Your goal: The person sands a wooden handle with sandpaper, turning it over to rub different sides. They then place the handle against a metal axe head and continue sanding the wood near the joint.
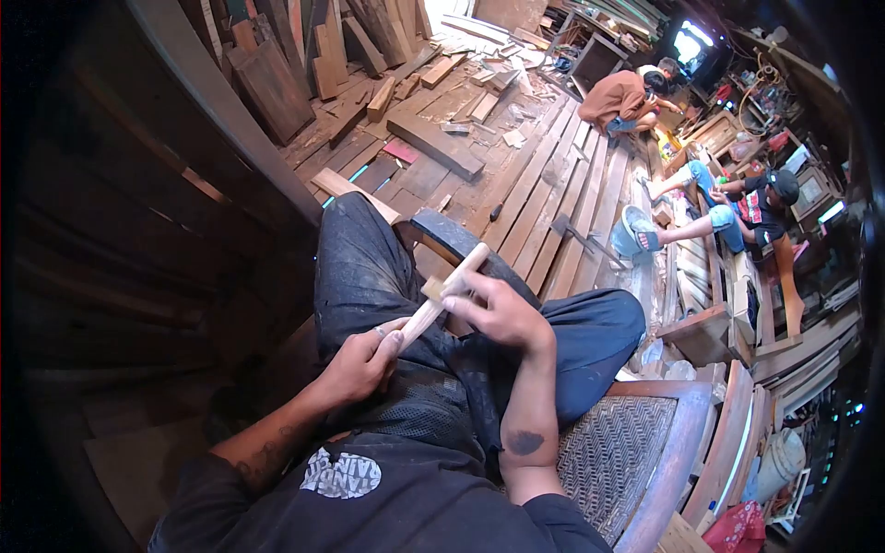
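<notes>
A pale, round wooden rod (424, 318) lies slantwise over my lap, its far end pointing up and to the right. Near its lower end my left hand (367, 359) is wrapped round it. Further up, my right hand (493, 309) has its fingers curled at a small tan piece (432, 288) against the rod; the fingertips are slightly blurred. Just beyond the rod is a dark curved wooden part (452, 241), partly hidden by the rod and my right hand.
Wood blocks and offcuts (433, 143) litter the plank floor ahead. Two people crouch or sit at the upper right, near a grey bucket (632, 232). A woven chair seat (619, 461) is at my right, and a dark curved panel (207, 111) rises at my left.
</notes>
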Demonstrator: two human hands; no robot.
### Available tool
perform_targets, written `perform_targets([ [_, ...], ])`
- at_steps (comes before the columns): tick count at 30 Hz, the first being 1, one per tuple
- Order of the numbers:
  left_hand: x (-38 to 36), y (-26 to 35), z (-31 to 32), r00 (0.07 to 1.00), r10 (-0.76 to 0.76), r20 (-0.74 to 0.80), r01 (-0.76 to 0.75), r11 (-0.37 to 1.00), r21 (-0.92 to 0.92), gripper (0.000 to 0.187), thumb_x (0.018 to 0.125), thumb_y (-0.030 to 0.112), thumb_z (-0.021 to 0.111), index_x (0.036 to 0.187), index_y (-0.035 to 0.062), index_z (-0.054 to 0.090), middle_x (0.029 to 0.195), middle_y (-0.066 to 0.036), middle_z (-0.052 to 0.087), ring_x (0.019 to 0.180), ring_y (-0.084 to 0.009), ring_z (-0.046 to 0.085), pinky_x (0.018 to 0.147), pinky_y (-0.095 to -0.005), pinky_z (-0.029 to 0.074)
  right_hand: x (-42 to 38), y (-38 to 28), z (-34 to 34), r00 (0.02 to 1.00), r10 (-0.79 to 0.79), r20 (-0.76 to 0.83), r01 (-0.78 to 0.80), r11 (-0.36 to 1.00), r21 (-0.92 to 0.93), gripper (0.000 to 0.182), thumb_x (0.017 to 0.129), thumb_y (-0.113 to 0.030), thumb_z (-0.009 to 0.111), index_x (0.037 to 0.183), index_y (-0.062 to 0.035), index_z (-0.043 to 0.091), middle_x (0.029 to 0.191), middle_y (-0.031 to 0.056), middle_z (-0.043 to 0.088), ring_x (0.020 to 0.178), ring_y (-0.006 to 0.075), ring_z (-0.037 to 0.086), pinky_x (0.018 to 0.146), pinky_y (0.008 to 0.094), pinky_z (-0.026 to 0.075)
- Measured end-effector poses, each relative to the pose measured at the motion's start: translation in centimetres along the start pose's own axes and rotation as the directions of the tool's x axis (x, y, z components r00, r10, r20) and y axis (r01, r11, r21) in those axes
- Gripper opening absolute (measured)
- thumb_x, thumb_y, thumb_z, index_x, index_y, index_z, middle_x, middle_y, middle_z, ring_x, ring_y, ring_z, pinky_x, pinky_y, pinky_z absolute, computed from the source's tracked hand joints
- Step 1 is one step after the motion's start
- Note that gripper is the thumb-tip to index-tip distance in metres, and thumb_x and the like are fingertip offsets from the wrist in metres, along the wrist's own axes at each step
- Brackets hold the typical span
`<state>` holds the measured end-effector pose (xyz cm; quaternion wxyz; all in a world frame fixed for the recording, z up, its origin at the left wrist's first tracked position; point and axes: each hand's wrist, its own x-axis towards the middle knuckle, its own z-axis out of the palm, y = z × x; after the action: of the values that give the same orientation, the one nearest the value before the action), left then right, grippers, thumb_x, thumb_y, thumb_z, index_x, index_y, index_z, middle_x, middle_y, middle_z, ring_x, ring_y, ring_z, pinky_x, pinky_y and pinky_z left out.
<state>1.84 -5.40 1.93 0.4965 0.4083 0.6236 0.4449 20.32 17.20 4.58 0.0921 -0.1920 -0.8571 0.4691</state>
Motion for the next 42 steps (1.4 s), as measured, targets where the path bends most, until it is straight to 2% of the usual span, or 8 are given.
perform_targets([
  [4, 0.0, 0.1, 0.1, 1.0, 0.022, 0.013, -0.023, 0.999, 0.039, 0.045, 0.12, 0.025, 0.045, 0.158, 0.0045, 0.057, 0.073, -0.002, 0.059, 0.062, -0.01, 0.057, 0.061, -0.0312, 0.05, 0.4, 2.1, -0.6, 0.971, 0.153, -0.186, -0.134, 0.985, 0.111, 0.032, 0.106, -0.031, 0.071, 0.118, -0.0007, 0.072, 0.109, 0.0218, 0.077, 0.101, 0.031, 0.075, 0.093, 0.0432, 0.057],
  [12, 0.1, -0.1, 0.0, 0.999, 0.029, 0.014, -0.03, 0.994, 0.101, 0.045, 0.119, 0.025, 0.046, 0.158, 0.0052, 0.058, 0.073, -0.003, 0.06, 0.063, -0.0119, 0.058, 0.063, -0.033, 0.051, -0.4, 1.1, 0.0, 1.0, -0.014, -0.027, 0.015, 0.999, 0.051, 0.029, 0.103, -0.025, 0.077, 0.12, -0.0013, 0.074, 0.106, 0.0085, 0.076, 0.09, 0.0159, 0.069, 0.085, 0.0337, 0.057],
  [17, -0.1, 0.4, 0.1, 1.0, 0.017, 0.016, -0.019, 0.993, 0.116, 0.046, 0.119, 0.025, 0.046, 0.159, 0.0057, 0.058, 0.073, -0.003, 0.059, 0.065, -0.0116, 0.058, 0.064, -0.0326, 0.051, -0.6, 3.2, -0.9, 0.892, 0.19, -0.409, -0.19, 0.981, 0.041, 0.024, 0.102, -0.021, 0.077, 0.117, -0.0014, 0.076, 0.103, 0.0082, 0.079, 0.087, 0.0145, 0.072, 0.085, 0.0329, 0.059],
  [21, -0.1, 0.3, 0.1, 1.0, -0.004, 0.006, 0.003, 0.993, 0.121, 0.045, 0.118, 0.024, 0.048, 0.158, 0.0039, 0.058, 0.074, -0.003, 0.06, 0.066, -0.0103, 0.056, 0.064, -0.0315, 0.05, -1.1, 2.1, 0.3, 0.993, -0.078, -0.09, 0.09, 0.986, 0.143, 0.023, 0.102, -0.017, 0.077, 0.118, -0.0008, 0.076, 0.104, 0.0067, 0.079, 0.094, 0.0151, 0.072, 0.091, 0.033, 0.058],
  [22, 0.1, -0.3, 0.1, 1.0, 0.006, -0.001, -0.006, 0.995, 0.101, 0.045, 0.118, 0.023, 0.049, 0.157, 0.0032, 0.059, 0.075, -0.002, 0.059, 0.067, -0.0095, 0.055, 0.064, -0.031, 0.049, -1.1, 0.3, -0.1, 0.983, 0.143, 0.117, -0.173, 0.937, 0.305, 0.024, 0.101, -0.017, 0.078, 0.119, -0.0009, 0.076, 0.107, 0.0071, 0.079, 0.101, 0.0164, 0.072, 0.095, 0.0341, 0.057],
  [27, 0.0, -0.9, 0.2, 1.0, 0.025, -0.01, -0.023, 0.992, 0.123, 0.045, 0.118, 0.022, 0.05, 0.157, 0.0025, 0.058, 0.078, -0.003, 0.06, 0.07, -0.0094, 0.056, 0.066, -0.031, 0.05, -0.8, 2.1, 0.0, 0.931, 0.13, -0.341, -0.085, 0.986, 0.145, 0.031, 0.099, -0.026, 0.079, 0.121, -0.0031, 0.078, 0.108, 0.0157, 0.081, 0.098, 0.0245, 0.077, 0.093, 0.0403, 0.06],
  [33, 0.0, -0.4, 0.0, 1.0, 0.024, -0.002, -0.023, 0.988, 0.156, 0.046, 0.118, 0.023, 0.05, 0.158, 0.0026, 0.056, 0.079, -0.003, 0.06, 0.07, -0.0101, 0.056, 0.067, -0.0313, 0.05, -0.7, 0.9, 0.9, 0.989, -0.142, -0.032, 0.146, 0.96, 0.237, 0.032, 0.1, -0.024, 0.081, 0.124, -0.0028, 0.078, 0.12, 0.0144, 0.08, 0.116, 0.0213, 0.073, 0.107, 0.0373, 0.054],
  [42, -0.1, -0.2, 0.3, 1.0, 0.005, -0.007, -0.004, 0.992, 0.128, 0.046, 0.12, 0.025, 0.047, 0.159, 0.0026, 0.056, 0.076, -0.001, 0.058, 0.066, -0.0092, 0.056, 0.063, -0.03, 0.049, -0.5, 2.2, 0.6, 0.974, -0.024, -0.225, 0.061, 0.985, 0.159, 0.029, 0.098, -0.026, 0.082, 0.114, -0.0019, 0.082, 0.105, 0.014, 0.083, 0.1, 0.022, 0.077, 0.095, 0.0362, 0.059],
])
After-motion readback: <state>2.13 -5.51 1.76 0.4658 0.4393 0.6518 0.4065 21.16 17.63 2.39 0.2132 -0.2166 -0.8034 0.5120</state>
